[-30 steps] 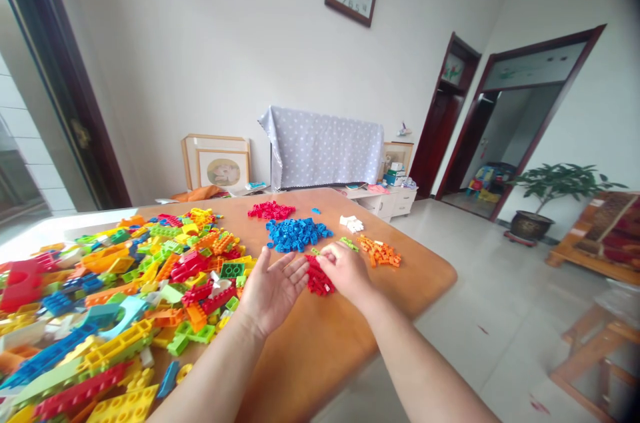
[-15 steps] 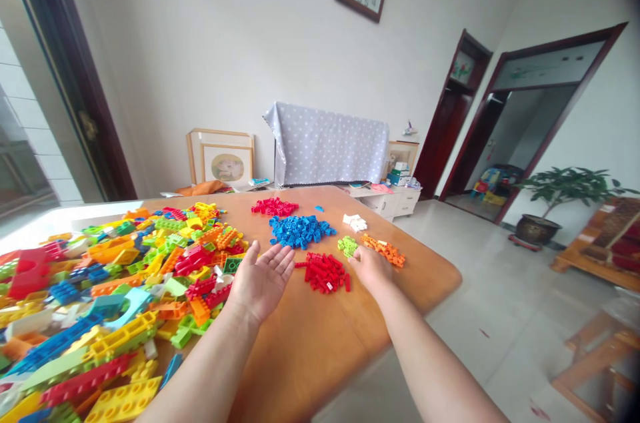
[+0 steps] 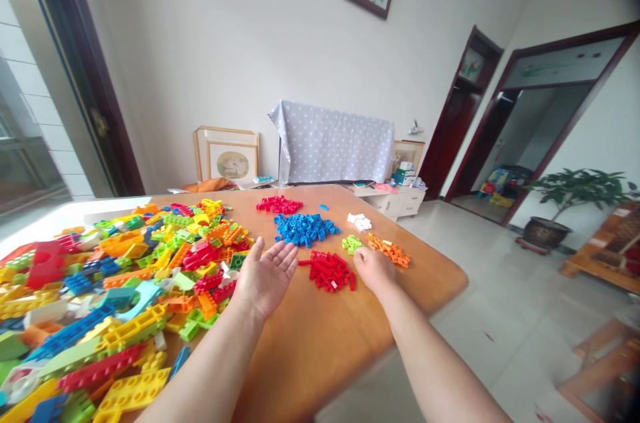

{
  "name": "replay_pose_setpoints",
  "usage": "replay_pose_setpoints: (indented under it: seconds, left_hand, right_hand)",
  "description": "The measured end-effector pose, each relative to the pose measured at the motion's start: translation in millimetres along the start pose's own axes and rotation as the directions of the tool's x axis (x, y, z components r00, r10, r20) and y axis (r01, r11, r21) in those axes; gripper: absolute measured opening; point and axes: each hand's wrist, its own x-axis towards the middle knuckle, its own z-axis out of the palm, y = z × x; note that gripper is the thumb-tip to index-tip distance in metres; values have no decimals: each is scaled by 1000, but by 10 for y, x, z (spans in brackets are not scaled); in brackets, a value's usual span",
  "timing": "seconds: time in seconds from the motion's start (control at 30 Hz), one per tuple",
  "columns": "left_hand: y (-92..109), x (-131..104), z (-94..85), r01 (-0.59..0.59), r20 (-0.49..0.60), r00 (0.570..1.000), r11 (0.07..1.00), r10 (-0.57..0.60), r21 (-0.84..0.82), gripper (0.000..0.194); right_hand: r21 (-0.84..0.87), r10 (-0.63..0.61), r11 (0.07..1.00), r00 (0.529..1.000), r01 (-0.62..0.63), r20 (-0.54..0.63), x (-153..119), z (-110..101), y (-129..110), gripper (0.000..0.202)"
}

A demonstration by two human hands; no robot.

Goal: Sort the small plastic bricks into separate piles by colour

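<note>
My left hand (image 3: 267,278) is open, palm up with the fingers spread a little, and I see nothing lying on it; it is between the big mixed heap of bricks (image 3: 135,269) on the left and the red brick pile (image 3: 330,271). My right hand (image 3: 374,269) is curled, fingertips turned down and in, just beside the near side of the lime green pile (image 3: 351,244); I cannot tell whether I have a piece between the fingers. The orange pile (image 3: 389,249) is just past it to the right. Farther off on the brown table (image 3: 320,356) are the blue pile (image 3: 306,229), the white pieces (image 3: 359,221) to its right, and the crimson pile (image 3: 279,204) at the far side.
</note>
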Motion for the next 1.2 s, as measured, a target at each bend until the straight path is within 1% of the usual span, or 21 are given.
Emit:
replay_pose_setpoints:
  seconds: [0.13, 0.23, 0.3, 0.37, 0.47, 0.5, 0.53, 0.6, 0.67, 0.77, 0.9, 1.03, 1.2]
  left_hand:
    - [11, -8, 4, -10, 8, 1000, 1000, 10, -4, 54]
    - [-4, -13, 20, -44, 2, 999, 999, 44, 20, 54]
    - [-24, -28, 39, -80, -9, 997, 996, 81, 47, 51]
    - [-44, -50, 59, -121, -10, 993, 991, 122, 63, 45]
    - [-55, -80, 77, -168, 12, 986, 985, 168, 34, 37]
    - [-52, -90, 78, -174, -3, 985, 984, 174, 26, 37]
    - [-46, -100, 77, -186, -14, 982, 982, 186, 14, 36]
    - [-25, -128, 71, -212, -22, 977, 977, 212, -14, 34]
    - [5, -164, 61, -232, -25, 973, 972, 231, -44, 32]
    - [70, -234, 36, -251, -27, 968, 966, 249, -68, 32]
    - [230, -360, -41, -300, -56, 953, 952, 296, -56, 33]
    - [525, -550, -181, -371, -48, 928, 928, 370, -28, 33]
    - [1083, -885, -375, -472, -43, 881, 882, 472, -1, 32]
  right_hand:
    - [196, 54, 980, 989, -27, -136, -47, -46, 4, 28]
    - [346, 71, 938, 975, 6, -211, -160, -111, -89, 30]
    - [435, 51, 898, 966, 66, -252, -289, -144, -233, 35]
    - [521, 17, 843, 961, 135, -277, -458, -150, -436, 40]
    - [626, -44, 748, 958, 221, -285, -746, -112, -779, 42]
    - [643, -73, 726, 956, 246, -283, -838, -91, -882, 41]
    - [645, -109, 715, 954, 271, -279, -920, -68, -970, 41]
    - [606, -195, 724, 940, 331, -280, -1043, -21, -1092, 41]
    - [528, -282, 748, 913, 402, -296, -1106, 22, -1139, 39]
    - [404, -375, 775, 868, 486, -324, -1118, 76, -1109, 35]
    - [304, -411, 804, 847, 511, -338, -1103, 131, -1042, 35]
    - [252, -441, 816, 842, 521, -312, -1117, 161, -1027, 35]
    - [212, -464, 827, 845, 520, -265, -1080, 199, -1042, 39]
